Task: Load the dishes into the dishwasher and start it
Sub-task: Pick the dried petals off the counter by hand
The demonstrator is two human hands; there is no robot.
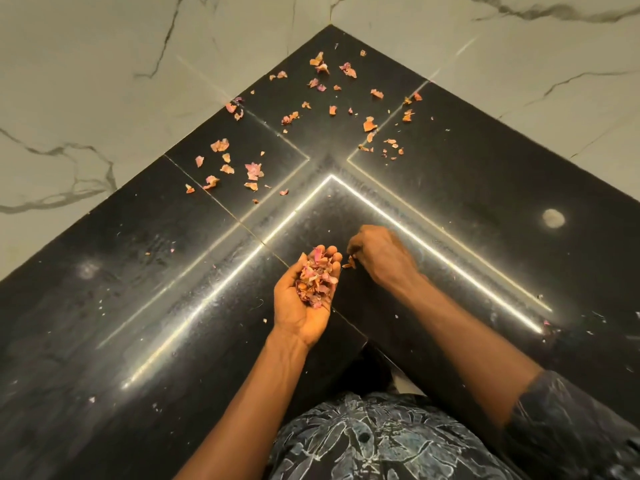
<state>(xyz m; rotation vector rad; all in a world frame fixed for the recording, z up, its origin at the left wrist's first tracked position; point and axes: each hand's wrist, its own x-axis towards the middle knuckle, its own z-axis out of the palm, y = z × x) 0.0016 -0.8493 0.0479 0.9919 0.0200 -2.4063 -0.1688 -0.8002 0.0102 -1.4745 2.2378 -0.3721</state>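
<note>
Head view, looking down on one L-shaped black polished stone surface (pixel 138 306), set into a corner between two white grey-veined marble walls (pixel 86 81).

Two bare hands over the near inner corner of the stone, close together, not touching.

- Left hand (pixel 304 299): palm up, cupped, fingers gently bent and not closed over. Carrying one heap of dried pink-and-orange petals (pixel 317 278), piled from palm to fingertips.
- Right hand (pixel 377 254): knuckles up, fingers curled downward, tips pinching one orange petal fragment (pixel 349 263) just beside the left fingertips. Unable to tell whether touching the stone.

Loose dried petals on the far part of the stone, in three scattered clusters:
- left cluster (pixel 228 168)
- middle cluster (pixel 322 81), near the far corner
- right cluster (pixel 388 133)

Several dozen pieces in all; exact count not possible, many too small. A few crumbs nearer the hands.

Two bright reflected lines (pixel 330 176) meeting in a V. Two round pale light spots: one right (pixel 553 218), one fainter left (pixel 88 270).

One dark blue leaf-patterned shirt (pixel 381 445) at the bottom edge.

Dishes and dishwasher: outside this view, location not determinable.
</note>
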